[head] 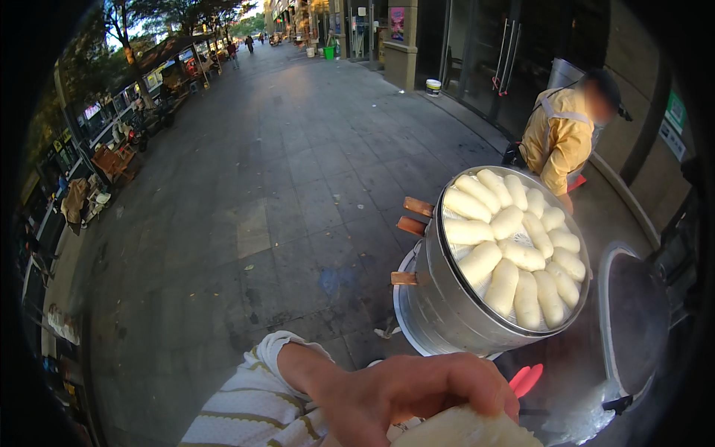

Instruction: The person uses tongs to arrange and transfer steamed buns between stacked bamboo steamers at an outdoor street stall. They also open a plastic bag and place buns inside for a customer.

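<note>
My left hand (402,385), in a white sleeve with olive stripes, reaches in from the bottom edge. Its fingers are closed over a pale steamed bun (466,429), which the lower edge of the picture cuts off. Just beyond the hand stands a tall round metal steamer (441,302). Many long white steamed buns (520,254) lie in a ring and in the middle of its top tier, on a perforated liner (461,250). Wooden handles (411,226) jut from the steamer's left side. My right hand is out of view.
A person in a yellow shirt (564,134) stands behind the steamer. To its right is a round, metal-rimmed vessel or lid (631,324) amid steam. A red object (527,380) and clear plastic (581,419) are nearby. Paved walkway (268,167) stretches ahead beside glass doors (497,61).
</note>
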A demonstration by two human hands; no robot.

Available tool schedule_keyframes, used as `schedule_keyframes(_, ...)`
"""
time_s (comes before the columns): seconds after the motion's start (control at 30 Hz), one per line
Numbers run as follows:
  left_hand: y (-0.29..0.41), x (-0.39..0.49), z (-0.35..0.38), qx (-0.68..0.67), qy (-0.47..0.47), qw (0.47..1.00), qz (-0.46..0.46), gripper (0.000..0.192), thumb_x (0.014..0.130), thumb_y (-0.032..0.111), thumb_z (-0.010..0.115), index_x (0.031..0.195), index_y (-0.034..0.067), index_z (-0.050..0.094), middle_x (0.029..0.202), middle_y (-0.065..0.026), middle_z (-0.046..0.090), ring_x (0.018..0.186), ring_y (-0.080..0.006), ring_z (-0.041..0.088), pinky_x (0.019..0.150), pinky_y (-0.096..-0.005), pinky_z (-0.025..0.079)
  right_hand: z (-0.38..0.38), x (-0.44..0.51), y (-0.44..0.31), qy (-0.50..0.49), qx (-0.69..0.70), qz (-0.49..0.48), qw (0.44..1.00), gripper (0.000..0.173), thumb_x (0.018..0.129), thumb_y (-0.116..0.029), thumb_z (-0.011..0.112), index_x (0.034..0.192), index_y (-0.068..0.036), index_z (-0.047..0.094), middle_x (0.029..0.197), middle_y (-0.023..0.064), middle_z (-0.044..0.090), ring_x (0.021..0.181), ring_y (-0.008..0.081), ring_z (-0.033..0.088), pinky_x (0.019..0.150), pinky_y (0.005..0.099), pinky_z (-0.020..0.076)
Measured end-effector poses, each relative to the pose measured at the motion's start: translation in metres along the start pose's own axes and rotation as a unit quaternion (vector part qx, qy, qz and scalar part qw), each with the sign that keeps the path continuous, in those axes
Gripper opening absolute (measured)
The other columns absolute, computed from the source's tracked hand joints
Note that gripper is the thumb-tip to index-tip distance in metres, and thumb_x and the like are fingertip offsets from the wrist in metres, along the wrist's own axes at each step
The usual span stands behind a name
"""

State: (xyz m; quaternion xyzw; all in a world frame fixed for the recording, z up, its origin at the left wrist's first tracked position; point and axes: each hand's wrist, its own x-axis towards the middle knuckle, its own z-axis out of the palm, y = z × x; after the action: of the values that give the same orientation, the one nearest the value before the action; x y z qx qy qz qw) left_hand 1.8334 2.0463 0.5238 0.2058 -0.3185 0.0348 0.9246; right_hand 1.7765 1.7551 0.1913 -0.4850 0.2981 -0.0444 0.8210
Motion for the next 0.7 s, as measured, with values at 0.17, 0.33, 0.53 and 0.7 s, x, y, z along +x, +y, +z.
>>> schedule_keyframes(0.17, -0.008, 0.009, 0.002, 0.025, -0.059, 0.998, -0.020, 0.044, 0.070, 0.008, 0.081, 0.103, -0.005, 0.054, 0.104, -0.0243, 0.058, 0.092, -0.0301, 0.060, 0.083, -0.0412, 0.048, 0.025, -0.020, -0.020, 0.063, -0.008, -0.093, 0.994, 0.028, 0.088, -0.023, 0.060, 0.110, -0.008, 0.052, 0.085, 0.0008, 0.061, 0.061, 0.0057, 0.053, 0.046, 0.0178, 0.0388)
schedule_keyframes(0.33, -0.016, 0.011, -0.014, 0.066, -0.161, 0.983, -0.066, 0.054, 0.069, 0.007, 0.082, 0.112, -0.008, 0.053, 0.113, -0.0287, 0.054, 0.094, -0.0319, 0.061, 0.084, -0.0399, 0.049, 0.023, -0.021, -0.025, 0.031, -0.013, -0.082, 0.996, 0.037, 0.085, -0.021, 0.065, 0.116, -0.006, 0.051, 0.085, 0.0007, 0.060, 0.063, 0.0056, 0.052, 0.053, 0.0179, 0.0395)
schedule_keyframes(0.53, -0.029, 0.012, -0.023, 0.039, -0.194, 0.959, -0.201, 0.060, 0.064, 0.008, 0.084, 0.114, -0.007, 0.054, 0.112, -0.0280, 0.057, 0.096, -0.0331, 0.062, 0.084, -0.0383, 0.050, 0.015, -0.029, -0.030, 0.066, -0.018, -0.086, 0.994, 0.034, 0.086, -0.021, 0.064, 0.114, -0.007, 0.051, 0.086, 0.0011, 0.060, 0.064, 0.0060, 0.052, 0.053, 0.0194, 0.0391)
schedule_keyframes(0.7, -0.037, 0.023, -0.030, 0.034, -0.284, 0.933, -0.218, 0.063, 0.065, 0.018, 0.086, 0.114, -0.006, 0.056, 0.109, -0.0228, 0.061, 0.096, -0.0311, 0.063, 0.084, -0.0373, 0.050, 0.008, -0.032, -0.025, 0.068, -0.013, -0.097, 0.993, 0.031, 0.087, -0.020, 0.062, 0.113, -0.007, 0.052, 0.086, 0.0014, 0.060, 0.065, 0.0065, 0.052, 0.054, 0.0199, 0.0393)
